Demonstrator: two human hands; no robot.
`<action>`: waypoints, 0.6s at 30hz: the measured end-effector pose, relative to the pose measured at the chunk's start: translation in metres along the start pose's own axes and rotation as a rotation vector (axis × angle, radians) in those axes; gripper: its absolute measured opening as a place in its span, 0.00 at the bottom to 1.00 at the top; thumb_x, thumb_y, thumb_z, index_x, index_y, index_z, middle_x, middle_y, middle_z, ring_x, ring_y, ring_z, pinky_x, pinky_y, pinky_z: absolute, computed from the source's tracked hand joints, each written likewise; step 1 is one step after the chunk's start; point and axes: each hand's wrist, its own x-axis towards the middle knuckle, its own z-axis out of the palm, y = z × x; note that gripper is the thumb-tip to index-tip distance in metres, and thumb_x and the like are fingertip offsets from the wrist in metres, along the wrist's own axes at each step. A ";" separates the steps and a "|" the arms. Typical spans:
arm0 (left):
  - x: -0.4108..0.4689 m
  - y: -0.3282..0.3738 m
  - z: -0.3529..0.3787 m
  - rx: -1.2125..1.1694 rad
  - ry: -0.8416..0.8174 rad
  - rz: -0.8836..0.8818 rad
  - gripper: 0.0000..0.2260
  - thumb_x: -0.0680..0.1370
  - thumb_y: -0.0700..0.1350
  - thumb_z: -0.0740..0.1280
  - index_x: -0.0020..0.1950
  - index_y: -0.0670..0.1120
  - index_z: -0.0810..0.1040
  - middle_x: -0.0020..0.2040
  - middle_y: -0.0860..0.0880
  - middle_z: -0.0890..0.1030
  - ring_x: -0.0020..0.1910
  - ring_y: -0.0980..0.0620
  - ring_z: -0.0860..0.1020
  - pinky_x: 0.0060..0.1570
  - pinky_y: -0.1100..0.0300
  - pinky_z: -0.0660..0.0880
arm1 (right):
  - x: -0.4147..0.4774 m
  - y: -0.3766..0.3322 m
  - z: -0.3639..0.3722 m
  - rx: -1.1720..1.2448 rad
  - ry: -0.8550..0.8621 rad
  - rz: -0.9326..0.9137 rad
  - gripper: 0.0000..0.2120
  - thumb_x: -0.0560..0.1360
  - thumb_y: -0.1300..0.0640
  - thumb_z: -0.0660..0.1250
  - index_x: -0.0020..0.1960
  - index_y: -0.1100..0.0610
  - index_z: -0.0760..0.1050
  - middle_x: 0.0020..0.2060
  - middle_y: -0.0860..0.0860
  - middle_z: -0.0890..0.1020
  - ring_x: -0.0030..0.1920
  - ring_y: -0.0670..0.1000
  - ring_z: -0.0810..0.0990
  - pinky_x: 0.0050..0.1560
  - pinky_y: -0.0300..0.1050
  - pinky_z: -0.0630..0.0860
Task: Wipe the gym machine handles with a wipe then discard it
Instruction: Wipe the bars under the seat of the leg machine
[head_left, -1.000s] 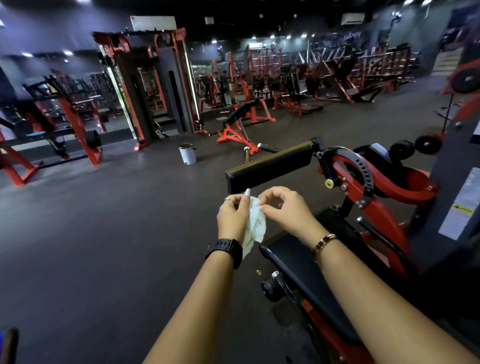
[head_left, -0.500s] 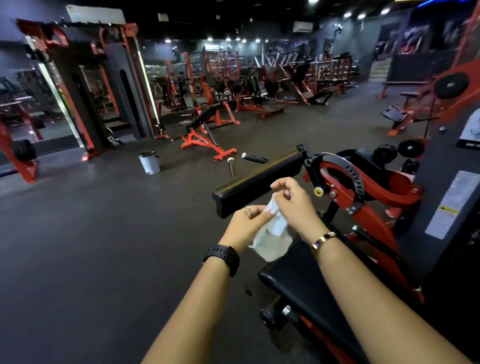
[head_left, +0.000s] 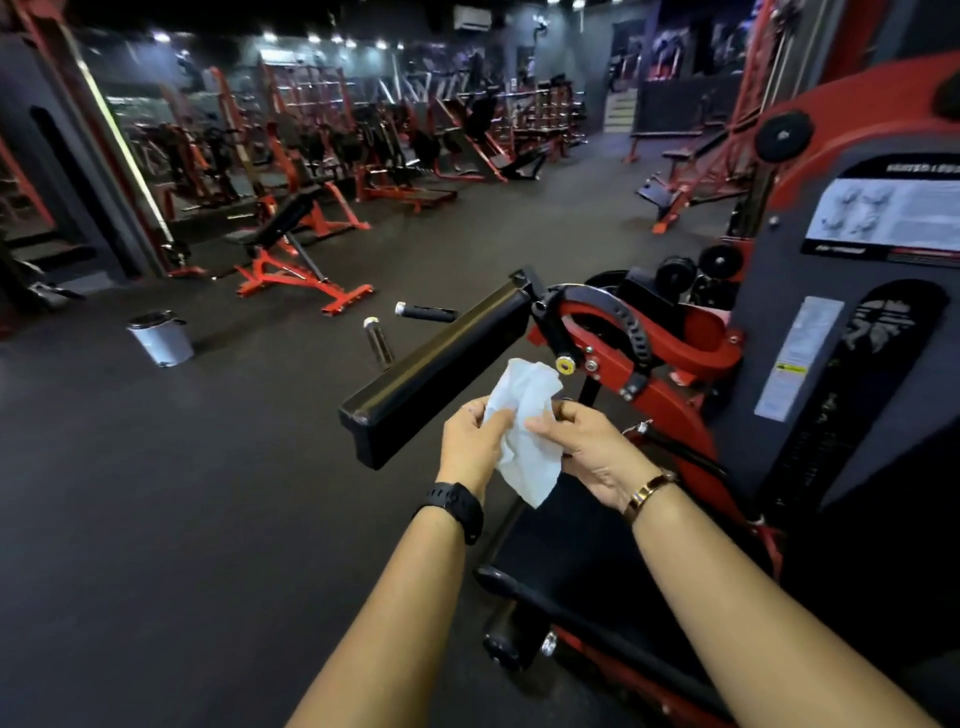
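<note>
Both of my hands hold a white wipe in front of a red and black gym machine. My left hand pinches its left edge, and my right hand holds its right side, palm turned up. The wipe is partly spread out between them. Two black handles with silver end caps stick out beyond the long black pad: one upright handle and one level handle. Neither hand touches them.
A small white pedal bin stands on the dark floor at the left. The machine's black seat lies under my forearms, and its grey weight-stack cover rises at the right. Red benches and racks fill the back of the gym.
The view has turned to the right and closer to the machine. My hands have pulled the bunched wipe wider open, and my right hand has turned palm up beneath it.
</note>
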 end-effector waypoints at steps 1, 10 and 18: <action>0.009 0.000 0.006 -0.002 -0.012 -0.009 0.08 0.76 0.44 0.67 0.52 0.41 0.78 0.47 0.45 0.82 0.46 0.48 0.80 0.46 0.53 0.77 | 0.009 0.000 -0.006 -0.002 0.013 -0.028 0.09 0.72 0.63 0.70 0.51 0.63 0.74 0.45 0.56 0.83 0.44 0.51 0.83 0.48 0.46 0.79; 0.078 -0.004 0.043 -0.041 -0.018 -0.076 0.08 0.78 0.38 0.61 0.50 0.45 0.79 0.50 0.42 0.82 0.49 0.44 0.81 0.49 0.50 0.78 | 0.088 -0.009 -0.057 -0.284 0.255 -0.211 0.17 0.70 0.73 0.60 0.35 0.55 0.80 0.36 0.47 0.84 0.44 0.49 0.81 0.45 0.40 0.76; 0.100 -0.003 0.061 -0.227 -0.053 -0.280 0.12 0.79 0.49 0.63 0.59 0.44 0.75 0.51 0.44 0.81 0.45 0.48 0.81 0.39 0.56 0.80 | 0.104 -0.006 -0.072 -0.493 0.230 -0.244 0.19 0.72 0.72 0.56 0.41 0.56 0.82 0.53 0.48 0.77 0.55 0.46 0.75 0.57 0.40 0.73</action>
